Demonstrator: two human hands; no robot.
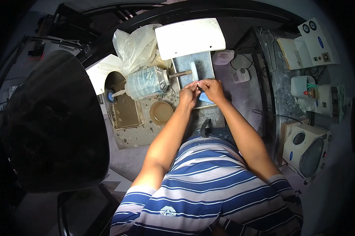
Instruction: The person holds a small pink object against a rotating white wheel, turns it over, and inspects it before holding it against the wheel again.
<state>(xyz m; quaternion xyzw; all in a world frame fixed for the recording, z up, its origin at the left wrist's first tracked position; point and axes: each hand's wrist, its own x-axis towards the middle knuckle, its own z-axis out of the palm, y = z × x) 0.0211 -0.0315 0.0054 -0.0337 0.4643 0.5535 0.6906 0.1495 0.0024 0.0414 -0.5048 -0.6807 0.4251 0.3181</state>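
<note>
Both hands meet over a grey metal tray [204, 65] at a gritty workbench [140, 133]. The left hand [188, 94] and right hand [211, 89] pinch a small pale pinkish piece [198, 83] between closed fingertips; its shape is too small to tell. Just beyond it, a white polishing wheel [194, 70] sits on a motor's spindle, beside crumpled clear plastic [136, 45] and a round, brownish bowl [161, 112].

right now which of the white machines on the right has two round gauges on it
The top white box, at the upper right: two dark round gauges on its face. The lower white machine has round openings instead.
</note>
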